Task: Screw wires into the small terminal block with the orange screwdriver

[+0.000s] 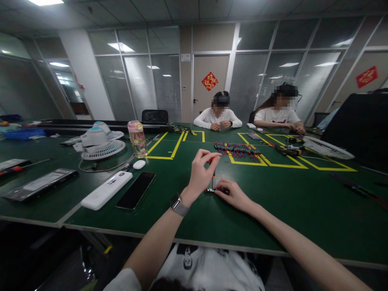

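Observation:
My left hand [202, 169] is raised over the green table [273, 210], its fingers pinched round the red top of a small screwdriver [213, 178] that stands upright. My right hand [232, 194] lies low on the table just to the right, fingers closed on a small dark part [212, 190] at the screwdriver's tip. A watch [178, 205] is on my left wrist. A row of red and blue small parts [238, 149] lies beyond my hands, inside yellow tape lines.
To the left lie a black phone [136, 190], a white power bank [106, 190], a white mouse [139, 164], a pink-lidded bottle [138, 139] and white fans [101, 143]. Two people sit at the far side. Another fan [327, 147] lies far right.

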Demonstrator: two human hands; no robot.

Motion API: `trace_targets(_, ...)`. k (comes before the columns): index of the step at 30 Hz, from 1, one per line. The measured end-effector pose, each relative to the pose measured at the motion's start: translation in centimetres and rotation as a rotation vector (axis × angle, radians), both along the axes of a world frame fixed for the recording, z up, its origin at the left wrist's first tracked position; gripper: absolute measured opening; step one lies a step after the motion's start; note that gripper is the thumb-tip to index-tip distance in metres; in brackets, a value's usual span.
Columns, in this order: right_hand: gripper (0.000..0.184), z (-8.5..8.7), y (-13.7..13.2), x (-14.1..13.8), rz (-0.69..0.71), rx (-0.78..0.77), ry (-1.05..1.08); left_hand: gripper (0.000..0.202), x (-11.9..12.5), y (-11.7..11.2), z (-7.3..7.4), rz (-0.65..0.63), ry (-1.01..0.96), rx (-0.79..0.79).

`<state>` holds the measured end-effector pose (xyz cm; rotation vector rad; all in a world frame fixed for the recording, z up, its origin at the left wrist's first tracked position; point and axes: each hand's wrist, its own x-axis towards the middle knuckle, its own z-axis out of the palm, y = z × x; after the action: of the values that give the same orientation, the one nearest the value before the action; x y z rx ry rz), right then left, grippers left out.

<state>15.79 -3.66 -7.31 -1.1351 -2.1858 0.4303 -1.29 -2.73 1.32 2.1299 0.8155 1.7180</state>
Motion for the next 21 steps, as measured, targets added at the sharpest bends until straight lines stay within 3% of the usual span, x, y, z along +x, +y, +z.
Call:
trace_targets(6,0.014,0.14,-0.1,-0.13,0.003,0.005,0.009,0.029,0.11,0.22,-0.2,-0.111,-0.013,-0.024)
trace_targets(14,0.013,0.05,-0.11,-0.13,-0.004,0.02,0.018,0.017,0.18,0.21,-0.3,0.023,0.0,0.003)
trace_targets(21,0.013,0.0,-0.16,-0.16,0.0,0.023,0.026,0.026,0.18,0.01,-0.05,-0.073,0.043,-0.021)
